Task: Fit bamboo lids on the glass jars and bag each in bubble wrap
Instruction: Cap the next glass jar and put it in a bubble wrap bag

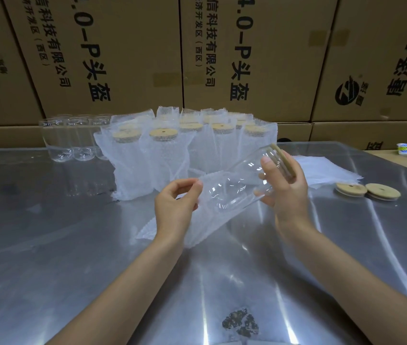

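My right hand (285, 185) grips a clear glass jar (244, 178) near its mouth, where a bamboo lid (283, 160) sits. The jar is tilted, its base pointing down-left into the open mouth of a bubble wrap bag (197, 220). My left hand (176, 202) pinches the bag's upper edge and holds it open above the steel table (73, 245). Two loose bamboo lids (368, 190) lie on the table to the right. Three bare jars (73, 138) without lids stand at the back left.
Several bagged, lidded jars (172, 150) stand in rows at the back centre. A stack of flat bubble wrap bags (321, 170) lies at the right. Cardboard cartons (247, 58) wall off the back. A dark stain (241, 322) marks the near table.
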`<state>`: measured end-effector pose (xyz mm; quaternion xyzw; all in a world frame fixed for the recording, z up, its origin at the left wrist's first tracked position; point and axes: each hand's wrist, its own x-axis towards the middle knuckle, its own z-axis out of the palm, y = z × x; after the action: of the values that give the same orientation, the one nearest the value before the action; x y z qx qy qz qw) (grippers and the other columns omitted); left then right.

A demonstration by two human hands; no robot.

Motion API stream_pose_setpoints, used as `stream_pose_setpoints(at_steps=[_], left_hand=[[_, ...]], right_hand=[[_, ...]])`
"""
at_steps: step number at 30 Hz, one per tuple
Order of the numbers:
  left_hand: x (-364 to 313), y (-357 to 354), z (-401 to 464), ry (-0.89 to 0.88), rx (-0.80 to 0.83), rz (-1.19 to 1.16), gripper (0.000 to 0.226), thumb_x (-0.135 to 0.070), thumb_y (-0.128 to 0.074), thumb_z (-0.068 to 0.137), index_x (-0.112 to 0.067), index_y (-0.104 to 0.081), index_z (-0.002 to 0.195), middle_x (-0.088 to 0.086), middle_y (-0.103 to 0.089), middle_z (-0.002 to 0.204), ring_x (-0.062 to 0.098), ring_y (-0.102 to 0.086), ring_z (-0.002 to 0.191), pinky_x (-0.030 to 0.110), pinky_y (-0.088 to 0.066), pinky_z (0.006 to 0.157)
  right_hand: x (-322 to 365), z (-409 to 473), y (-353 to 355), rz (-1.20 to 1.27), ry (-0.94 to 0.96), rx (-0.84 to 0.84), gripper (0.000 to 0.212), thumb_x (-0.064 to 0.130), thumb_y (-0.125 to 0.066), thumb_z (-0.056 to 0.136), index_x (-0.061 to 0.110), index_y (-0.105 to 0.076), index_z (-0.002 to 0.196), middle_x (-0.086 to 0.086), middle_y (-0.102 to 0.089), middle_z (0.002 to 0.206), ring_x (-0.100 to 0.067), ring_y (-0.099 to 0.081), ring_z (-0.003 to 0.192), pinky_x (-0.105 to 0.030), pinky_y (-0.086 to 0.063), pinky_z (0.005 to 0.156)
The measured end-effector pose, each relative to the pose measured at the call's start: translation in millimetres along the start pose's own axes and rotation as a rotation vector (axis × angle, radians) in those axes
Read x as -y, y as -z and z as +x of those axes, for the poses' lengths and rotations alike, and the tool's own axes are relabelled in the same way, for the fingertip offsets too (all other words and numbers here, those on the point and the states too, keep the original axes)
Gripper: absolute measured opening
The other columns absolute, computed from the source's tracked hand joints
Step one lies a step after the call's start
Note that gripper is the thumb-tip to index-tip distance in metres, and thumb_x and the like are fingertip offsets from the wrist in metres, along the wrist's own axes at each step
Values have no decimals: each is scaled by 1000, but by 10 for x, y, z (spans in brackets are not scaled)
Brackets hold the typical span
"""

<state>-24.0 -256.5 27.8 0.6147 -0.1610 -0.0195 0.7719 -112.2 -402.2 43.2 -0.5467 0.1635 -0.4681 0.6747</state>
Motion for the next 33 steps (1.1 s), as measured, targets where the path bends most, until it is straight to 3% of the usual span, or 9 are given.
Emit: stream_pose_setpoints(at_steps=[6,11,14,19,21,24,26,29,33], left_hand=[[-108,-72,-145,-202,68,123,6,-22,-75,81,-27,-72,78,-13,-71,75,4,-56,58,20,-49,60],[-156,-163,-287,-332,224,167,12,-20,-76,82,-31,-71,79,-13,-70,77,8,-60,57,24,-52,59],[-159,-215,-371,-465,313,243,20,-19,-73,83,-37,-66,85,-19,-68,80,3,-62,66,14,-48,61],[-173,-208,-414,-693,460,393,24,-21,-58,92,-28,-61,114,-16,-67,105,2,-64,94,24,-53,81],[-197,-181,-379,-828,408,494,26,-15,-57,92,-18,-61,118,-11,-67,110,4,-63,98,32,-53,85],[-264,-65,-185,-973,147,555,25,-9,-59,91,-10,-61,116,-5,-62,111,12,-59,103,34,-49,93],[-307,85,15,-902,-76,545,30,-14,-61,91,-12,-57,120,-8,-54,116,10,-52,111,27,-40,102],[-292,301,248,-436,-283,461,45,-34,-64,89,-19,-50,128,-9,-45,128,11,-42,124,26,-33,103],[-131,426,381,179,-154,425,70,-54,-65,83,-10,-45,135,3,-47,136,22,-47,124,30,-35,93]], right_hand=[[-37,-51,-63,-11,-12,-75,63,49,-73,76,26,-55,132,5,-61,126,-16,-60,115,-17,-51,52],[-94,-119,-71,-8,-124,-49,58,52,-70,78,29,-55,129,8,-62,123,-12,-62,110,-25,-54,71],[-153,-178,-105,19,-199,25,48,49,-71,78,32,-56,119,9,-66,112,-9,-65,102,-26,-51,70],[-241,-162,-109,70,-319,83,56,50,-71,79,18,-58,123,-4,-67,118,-20,-68,104,-43,-55,91],[-262,-111,-87,92,-356,55,56,53,-68,80,21,-58,125,1,-64,116,-14,-68,95,-35,-57,82],[-258,-28,-40,133,-407,18,46,56,-64,82,34,-59,122,1,-55,108,-10,-67,74,-22,-54,57],[-252,18,3,169,-433,4,31,55,-65,81,38,-62,107,1,-53,106,-11,-70,76,-22,-55,57],[-271,47,49,178,-452,19,32,55,-66,81,39,-64,108,-2,-55,116,-14,-71,81,-28,-58,72],[-274,30,37,150,-479,7,46,56,-65,81,38,-59,123,1,-54,107,-6,-67,61,-23,-53,61]])
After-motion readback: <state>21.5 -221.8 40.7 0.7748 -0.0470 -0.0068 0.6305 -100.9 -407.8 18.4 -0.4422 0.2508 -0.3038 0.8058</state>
